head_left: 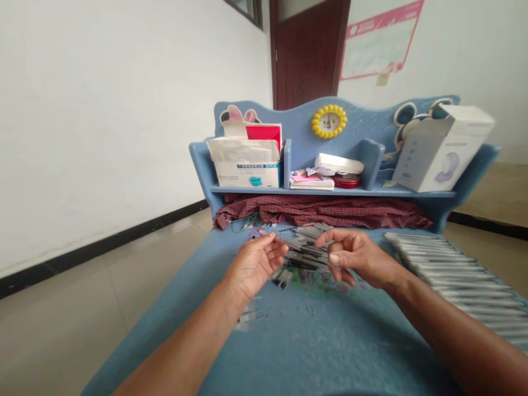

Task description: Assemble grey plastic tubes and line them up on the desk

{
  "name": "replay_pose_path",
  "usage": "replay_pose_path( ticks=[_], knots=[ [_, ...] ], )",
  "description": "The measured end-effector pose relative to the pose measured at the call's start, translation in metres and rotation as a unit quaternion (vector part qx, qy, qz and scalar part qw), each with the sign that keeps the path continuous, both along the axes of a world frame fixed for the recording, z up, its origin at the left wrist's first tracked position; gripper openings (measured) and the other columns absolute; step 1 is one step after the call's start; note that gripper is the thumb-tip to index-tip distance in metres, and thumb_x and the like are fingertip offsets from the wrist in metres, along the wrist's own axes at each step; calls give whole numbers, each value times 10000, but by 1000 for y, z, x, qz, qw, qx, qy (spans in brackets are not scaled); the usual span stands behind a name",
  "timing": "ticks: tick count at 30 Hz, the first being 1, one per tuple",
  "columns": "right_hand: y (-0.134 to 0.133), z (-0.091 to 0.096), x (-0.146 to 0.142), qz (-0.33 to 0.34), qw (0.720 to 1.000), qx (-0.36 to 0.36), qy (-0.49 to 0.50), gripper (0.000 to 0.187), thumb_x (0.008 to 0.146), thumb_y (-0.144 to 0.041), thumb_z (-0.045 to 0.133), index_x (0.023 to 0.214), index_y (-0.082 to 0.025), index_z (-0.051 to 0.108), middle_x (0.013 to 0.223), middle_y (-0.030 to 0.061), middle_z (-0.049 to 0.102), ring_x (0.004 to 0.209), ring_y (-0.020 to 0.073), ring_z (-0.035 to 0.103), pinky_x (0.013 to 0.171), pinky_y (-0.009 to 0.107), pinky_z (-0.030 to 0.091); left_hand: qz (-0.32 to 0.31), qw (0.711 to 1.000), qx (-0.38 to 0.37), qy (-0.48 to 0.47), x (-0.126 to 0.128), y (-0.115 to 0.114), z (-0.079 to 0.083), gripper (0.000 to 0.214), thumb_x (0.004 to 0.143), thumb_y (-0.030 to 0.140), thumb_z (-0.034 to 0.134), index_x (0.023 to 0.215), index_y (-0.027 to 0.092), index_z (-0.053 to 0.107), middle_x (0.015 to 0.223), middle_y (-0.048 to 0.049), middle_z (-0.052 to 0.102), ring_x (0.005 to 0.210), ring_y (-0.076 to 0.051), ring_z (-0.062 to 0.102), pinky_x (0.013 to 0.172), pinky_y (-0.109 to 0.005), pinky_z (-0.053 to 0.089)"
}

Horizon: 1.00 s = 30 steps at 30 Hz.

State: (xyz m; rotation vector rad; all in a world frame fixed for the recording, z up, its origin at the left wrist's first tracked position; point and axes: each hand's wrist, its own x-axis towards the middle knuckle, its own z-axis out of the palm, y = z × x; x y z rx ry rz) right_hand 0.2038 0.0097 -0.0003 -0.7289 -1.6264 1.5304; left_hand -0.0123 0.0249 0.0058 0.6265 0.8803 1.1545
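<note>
Over the middle of a blue desk (313, 335), my left hand (256, 264) and my right hand (355, 256) hold the two ends of a thin grey flat strip (303, 245), fingers pinched on it. Under and behind the hands lies a loose pile of similar small grey and black strips (307, 253). A few more pieces (282, 278) lie just below my left fingers.
A long row of grey strips (457, 275) is laid along the desk's right side. A red checked cloth (325, 212) lies at the back under a shelf with a mask box (246, 173), papers (312, 181), a red tin (346, 180) and a white carton (441, 148). Tiled floor lies to the left.
</note>
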Motion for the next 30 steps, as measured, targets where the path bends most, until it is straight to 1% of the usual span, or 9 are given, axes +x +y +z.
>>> replay_pose_path(
  ticks=[7, 11, 14, 18, 20, 23, 25, 27, 30],
  knots=[
    [-2, -2, -1, 42, 997, 9, 60, 462, 675, -424, 717, 1007, -152, 544, 606, 21, 676, 362, 101, 538, 357, 192, 407, -10, 1000, 3, -5, 3, -3, 2, 239, 875, 127, 475, 676, 83, 599, 574, -47, 656, 481, -93, 620, 441, -167, 502],
    [-4, -2, -10, -47, 997, 20, 55, 394, 683, -415, 710, 930, -155, 545, 553, 4, 653, 325, 101, 515, 314, 181, 368, -27, 1000, 0, -5, 6, -7, 1, 199, 867, 130, 492, 708, 89, 604, 608, -61, 672, 504, -104, 636, 456, -174, 508],
    [-4, -3, -14, -104, 993, 34, 45, 410, 755, -528, 592, 920, -157, 536, 518, -7, 623, 295, 98, 473, 291, 188, 342, -50, 999, -5, -15, 9, -11, 1, 163, 860, 139, 511, 732, 99, 603, 626, -64, 679, 524, -118, 649, 464, -182, 509],
    [3, -10, -11, -129, 983, 57, -114, 370, 815, -523, 496, 785, -158, 549, 465, -23, 550, 300, 76, 405, 321, 192, 301, -25, 999, -9, -47, 7, -10, 5, 228, 884, 136, 464, 711, 86, 603, 595, -59, 669, 516, -109, 641, 479, -177, 513],
    [7, -16, -9, -134, 946, 124, -270, 236, 797, -384, 556, 728, -160, 578, 492, -14, 545, 383, 88, 451, 386, 203, 321, 7, 997, -8, -74, 3, -6, 7, 255, 894, 123, 438, 698, 80, 596, 577, -57, 664, 509, -103, 636, 487, -174, 518],
    [11, -24, -9, -143, 834, 256, -468, 115, 771, -236, 551, 730, -174, 638, 625, 36, 616, 600, 158, 572, 536, 256, 376, 50, 992, 5, -117, -3, -1, 10, 268, 898, 101, 413, 690, 88, 581, 583, -57, 669, 509, -99, 635, 497, -174, 529],
    [10, -26, -11, -139, 772, 291, -548, 150, 787, -236, 518, 767, -184, 657, 691, 63, 650, 676, 199, 604, 579, 285, 378, 62, 989, 15, -135, -5, -1, 12, 278, 903, 96, 395, 695, 91, 579, 587, -56, 669, 511, -95, 635, 493, -167, 530],
    [8, -26, -13, -128, 737, 294, -594, 196, 810, -262, 483, 809, -189, 665, 717, 80, 664, 690, 219, 619, 580, 295, 376, 63, 988, 18, -141, -5, -2, 14, 290, 909, 97, 381, 698, 89, 579, 587, -57, 666, 507, -92, 633, 482, -158, 526],
    [4, -25, -16, -119, 714, 289, -626, 223, 823, -270, 461, 851, -187, 665, 769, 103, 679, 724, 234, 633, 589, 297, 382, 59, 989, 13, -138, -5, -4, 16, 294, 910, 97, 377, 699, 81, 581, 584, -61, 667, 498, -91, 630, 473, -157, 525]
  ],
)
